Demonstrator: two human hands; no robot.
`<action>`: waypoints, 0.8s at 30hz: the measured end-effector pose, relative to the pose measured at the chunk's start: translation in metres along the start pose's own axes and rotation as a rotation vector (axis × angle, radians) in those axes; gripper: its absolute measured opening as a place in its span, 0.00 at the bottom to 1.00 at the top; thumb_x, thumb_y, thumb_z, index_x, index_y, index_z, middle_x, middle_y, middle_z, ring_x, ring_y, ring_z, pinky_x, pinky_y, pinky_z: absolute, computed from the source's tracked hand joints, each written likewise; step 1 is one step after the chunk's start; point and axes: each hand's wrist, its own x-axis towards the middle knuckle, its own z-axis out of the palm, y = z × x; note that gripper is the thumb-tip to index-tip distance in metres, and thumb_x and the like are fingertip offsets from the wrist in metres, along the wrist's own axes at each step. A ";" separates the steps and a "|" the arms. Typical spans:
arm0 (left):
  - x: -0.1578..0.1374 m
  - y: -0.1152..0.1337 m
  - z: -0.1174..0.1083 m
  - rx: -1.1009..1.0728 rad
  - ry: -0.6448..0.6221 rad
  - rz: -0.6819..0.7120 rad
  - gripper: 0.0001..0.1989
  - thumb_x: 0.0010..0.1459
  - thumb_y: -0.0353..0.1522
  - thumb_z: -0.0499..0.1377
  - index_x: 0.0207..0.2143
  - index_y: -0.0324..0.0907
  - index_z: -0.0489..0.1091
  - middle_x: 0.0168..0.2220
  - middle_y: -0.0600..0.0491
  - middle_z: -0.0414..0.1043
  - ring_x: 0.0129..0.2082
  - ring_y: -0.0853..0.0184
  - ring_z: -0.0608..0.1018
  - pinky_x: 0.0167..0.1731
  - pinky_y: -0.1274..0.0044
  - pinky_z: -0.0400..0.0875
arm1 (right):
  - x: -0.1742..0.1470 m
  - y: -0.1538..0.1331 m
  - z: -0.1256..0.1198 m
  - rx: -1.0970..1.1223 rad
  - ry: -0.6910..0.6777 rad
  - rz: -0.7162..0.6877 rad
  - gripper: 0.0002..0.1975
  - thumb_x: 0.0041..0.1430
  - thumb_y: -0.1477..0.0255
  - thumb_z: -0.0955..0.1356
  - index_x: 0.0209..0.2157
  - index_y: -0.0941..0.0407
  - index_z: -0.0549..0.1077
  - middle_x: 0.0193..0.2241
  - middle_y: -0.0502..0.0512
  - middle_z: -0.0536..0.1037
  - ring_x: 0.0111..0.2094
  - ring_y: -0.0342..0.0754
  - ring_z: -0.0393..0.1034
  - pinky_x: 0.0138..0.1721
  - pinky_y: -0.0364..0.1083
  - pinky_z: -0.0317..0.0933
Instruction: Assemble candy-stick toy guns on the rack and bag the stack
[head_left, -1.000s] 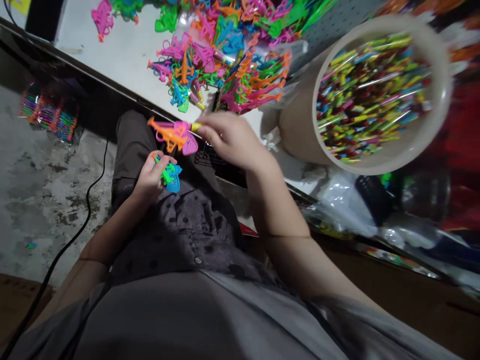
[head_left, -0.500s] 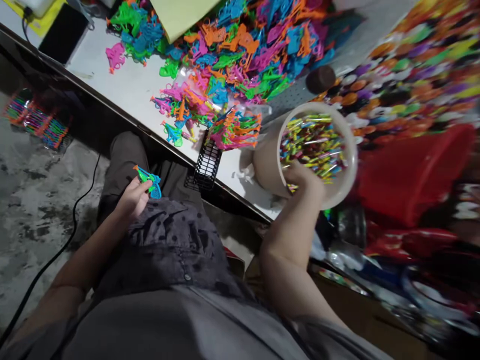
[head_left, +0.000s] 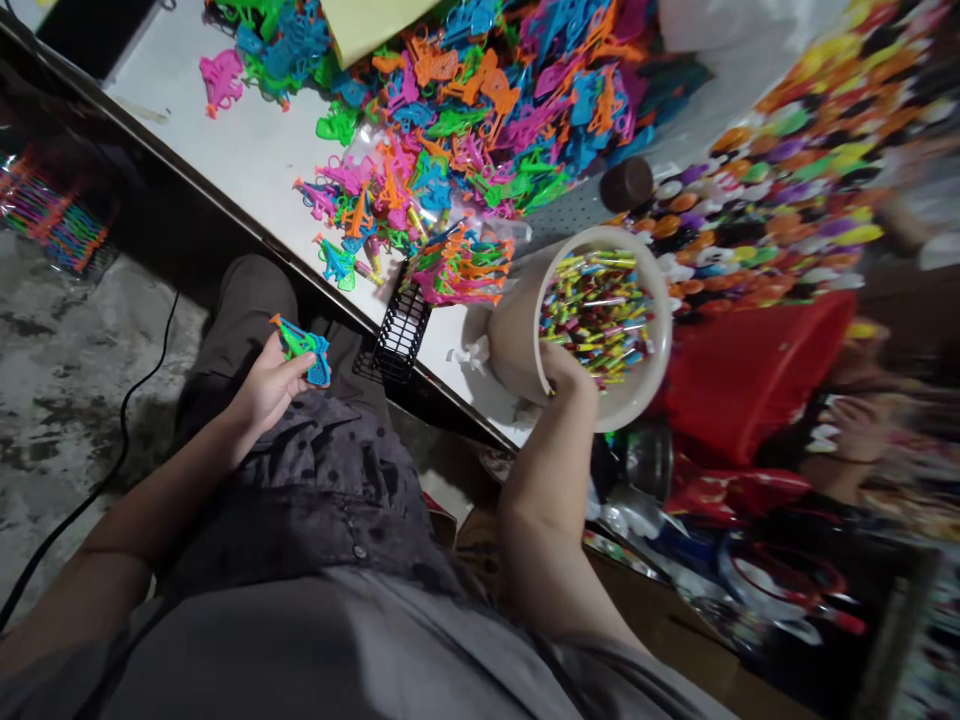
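Note:
My left hand [head_left: 271,385] is closed around a small green and blue plastic toy [head_left: 306,352] with an orange tip, above my lap. My right hand [head_left: 566,372] reaches over the near rim into a beige bucket [head_left: 510,335], which tilts toward me. Inside the bucket lie many small shiny tubes [head_left: 600,310], mostly yellow, blue and red. The bucket wall hides my right fingers. Left of the bucket, a black wire basket [head_left: 401,335] stands at the table edge, with a cluster of bright plastic toys [head_left: 465,265] upright in it.
A heap of similar toys [head_left: 450,100] covers the back of the white table [head_left: 247,190], partly under a yellow sheet [head_left: 375,25]. Colourful round pieces [head_left: 757,220] spread beyond the bucket. A red container [head_left: 750,370] stands at right, near another person's hand [head_left: 862,430].
The view has shifted right, so the table things appear further left. My right hand stays in the bucket, a little lower at its near side. My left hand still holds the toy, slightly turned.

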 end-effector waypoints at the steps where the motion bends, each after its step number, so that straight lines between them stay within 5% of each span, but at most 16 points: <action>1: 0.000 0.000 0.000 0.008 0.009 0.010 0.18 0.46 0.32 0.64 0.38 0.43 0.60 0.33 0.57 0.70 0.26 0.73 0.74 0.28 0.77 0.73 | 0.000 0.001 -0.001 0.003 -0.008 0.053 0.11 0.47 0.72 0.70 0.15 0.61 0.74 0.08 0.53 0.67 0.11 0.38 0.55 0.15 0.41 0.50; 5: 0.000 0.001 0.000 0.034 0.048 0.048 0.19 0.43 0.31 0.65 0.37 0.42 0.61 0.32 0.56 0.71 0.28 0.72 0.75 0.30 0.77 0.73 | -0.001 0.005 -0.001 0.034 0.013 0.253 0.08 0.43 0.77 0.72 0.15 0.60 0.72 0.10 0.54 0.69 0.12 0.38 0.57 0.16 0.41 0.50; 9: -0.001 0.004 0.005 0.043 0.077 0.093 0.19 0.40 0.31 0.67 0.34 0.41 0.62 0.29 0.56 0.71 0.28 0.71 0.75 0.29 0.78 0.72 | -0.008 0.000 -0.008 0.045 0.150 0.311 0.09 0.44 0.75 0.71 0.16 0.57 0.69 0.10 0.50 0.67 0.13 0.38 0.56 0.16 0.41 0.48; 14: -0.008 0.002 0.016 0.107 0.059 0.171 0.18 0.41 0.32 0.67 0.33 0.41 0.63 0.29 0.56 0.70 0.29 0.71 0.75 0.33 0.77 0.72 | -0.030 -0.056 0.013 0.328 0.844 0.025 0.12 0.56 0.66 0.64 0.21 0.50 0.60 0.13 0.45 0.62 0.14 0.38 0.51 0.15 0.41 0.44; 15: -0.009 0.001 0.019 0.123 0.059 0.192 0.18 0.41 0.32 0.67 0.34 0.41 0.63 0.30 0.56 0.70 0.30 0.70 0.75 0.34 0.76 0.72 | -0.037 -0.075 0.028 0.443 0.851 -0.044 0.12 0.55 0.64 0.65 0.22 0.50 0.59 0.14 0.45 0.63 0.14 0.38 0.52 0.14 0.41 0.43; 20: -0.007 -0.004 0.034 0.205 0.065 0.244 0.23 0.42 0.32 0.68 0.40 0.43 0.62 0.31 0.55 0.70 0.34 0.68 0.77 0.36 0.75 0.73 | -0.056 -0.164 0.130 0.583 0.179 -0.151 0.15 0.51 0.57 0.68 0.31 0.51 0.63 0.27 0.47 0.73 0.22 0.40 0.65 0.19 0.40 0.58; 24: -0.007 -0.005 0.038 0.292 0.053 0.245 0.20 0.43 0.34 0.67 0.37 0.42 0.62 0.30 0.55 0.70 0.33 0.67 0.77 0.36 0.74 0.73 | -0.055 -0.185 0.170 0.583 0.051 -0.167 0.17 0.55 0.56 0.65 0.40 0.53 0.67 0.32 0.52 0.75 0.31 0.43 0.71 0.31 0.43 0.66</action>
